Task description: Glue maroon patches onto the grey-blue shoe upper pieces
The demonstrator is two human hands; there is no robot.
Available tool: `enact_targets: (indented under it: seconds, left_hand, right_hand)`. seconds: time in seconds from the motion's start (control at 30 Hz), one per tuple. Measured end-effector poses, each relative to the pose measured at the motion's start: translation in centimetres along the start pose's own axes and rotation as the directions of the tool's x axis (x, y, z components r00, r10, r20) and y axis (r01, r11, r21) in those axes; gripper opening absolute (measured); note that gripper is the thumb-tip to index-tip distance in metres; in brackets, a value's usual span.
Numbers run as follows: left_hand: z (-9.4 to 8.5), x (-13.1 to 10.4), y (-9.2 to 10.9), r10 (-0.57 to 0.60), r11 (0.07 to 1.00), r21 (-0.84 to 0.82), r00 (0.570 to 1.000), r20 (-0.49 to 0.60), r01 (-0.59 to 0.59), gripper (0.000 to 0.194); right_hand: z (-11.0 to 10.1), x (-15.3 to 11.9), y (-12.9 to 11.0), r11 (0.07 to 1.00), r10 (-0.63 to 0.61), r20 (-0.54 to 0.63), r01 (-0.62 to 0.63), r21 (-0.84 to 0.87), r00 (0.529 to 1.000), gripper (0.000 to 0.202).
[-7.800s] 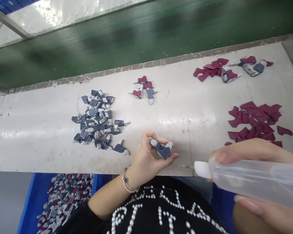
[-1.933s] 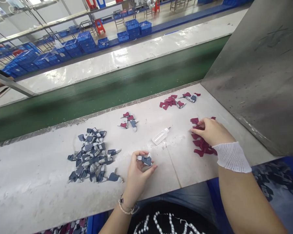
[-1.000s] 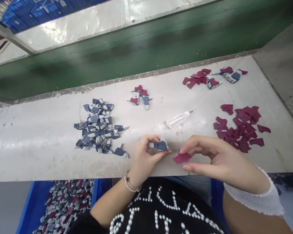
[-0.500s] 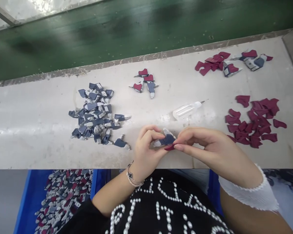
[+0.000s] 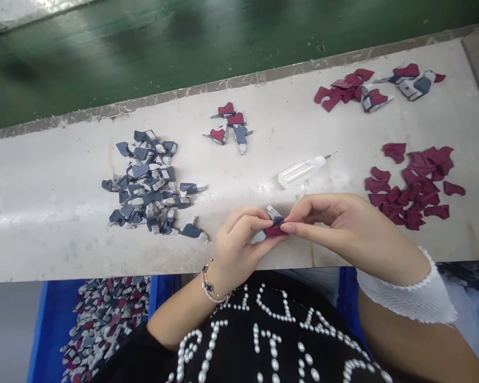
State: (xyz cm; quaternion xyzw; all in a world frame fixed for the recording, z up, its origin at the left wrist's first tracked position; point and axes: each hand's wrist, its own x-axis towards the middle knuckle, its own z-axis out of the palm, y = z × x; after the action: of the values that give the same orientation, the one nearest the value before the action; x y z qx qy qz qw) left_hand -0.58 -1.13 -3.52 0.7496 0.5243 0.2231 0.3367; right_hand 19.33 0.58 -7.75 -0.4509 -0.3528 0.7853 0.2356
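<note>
My left hand (image 5: 241,239) is closed around a small blue-and-grey plastic part (image 5: 272,211), whose pale end sticks up past the fingertips. Between finger and thumb, my right hand (image 5: 339,226) pinches a maroon plastic piece (image 5: 274,230). The maroon piece lies against the face of the blue-and-grey part; whether it is seated there I cannot tell. Just beyond the hands lies a clear bottle with a needle tip (image 5: 301,173), on its side. Loose maroon pieces (image 5: 427,186) lie to the right of my right hand.
A heap of blue-and-grey parts (image 5: 151,197) covers the left of the white worktable (image 5: 43,213). Several parts with maroon pieces on them (image 5: 236,118) sit at the back middle. More maroon pieces (image 5: 345,88) lie back right. Below the table edge stands a blue bin (image 5: 40,324) of mixed parts.
The maroon piece has moved from the near edge of the blue-and-grey part onto its face, covering much of the blue. The camera view has shifted slightly.
</note>
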Motion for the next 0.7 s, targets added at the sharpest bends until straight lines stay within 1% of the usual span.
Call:
enact_targets:
  seconds: [0.13,0.2,0.3,0.33,0.47,0.53,0.6,0.7]
  left_hand:
    - [-0.01,0.02,-0.15,0.070,0.998,-0.003,0.997,0.012,-0.070,0.030]
    - [-0.05,0.01,-0.16,0.103,0.995,-0.013,0.995,0.013,-0.103,0.031]
    - [-0.23,0.09,-0.03,0.117,0.993,-0.025,0.993,0.007,-0.117,0.033]
    - [-0.31,0.15,0.04,0.121,0.992,-0.029,0.993,0.007,-0.121,0.034]
    - [-0.61,0.55,0.40,0.160,0.987,-0.035,0.987,0.013,-0.160,0.036]
    - [-0.70,0.73,0.62,0.182,0.983,-0.036,0.983,0.026,-0.181,0.036]
    - [-0.79,0.82,0.80,0.198,0.979,-0.044,0.979,0.037,-0.197,0.036]
    - [-0.96,0.65,0.71,0.196,0.979,-0.068,0.980,0.046,-0.193,0.036]
  right_hand:
    - [-0.20,-0.05,-0.08,1.000,0.027,0.030,-0.027,0.008,0.999,0.015]
    - [-0.27,-0.12,0.03,0.999,0.046,0.022,-0.046,-0.003,0.999,0.019]
    - [-0.32,-0.25,0.31,1.000,0.010,0.019,-0.010,0.006,1.000,0.022]
    - [-0.34,-0.30,0.40,1.000,-0.012,0.039,0.011,0.024,0.999,0.021]
    - [-0.40,-0.46,0.52,0.989,-0.099,0.225,0.070,0.133,0.969,0.018]
    - [-0.31,-0.51,0.46,0.983,-0.121,0.262,0.080,0.164,0.957,0.018]
    - [-0.09,-0.55,0.36,0.984,-0.129,0.239,0.095,0.148,0.962,0.018]
    - [0.40,-0.66,0.23,0.986,-0.167,0.162,0.164,0.033,0.973,0.023]
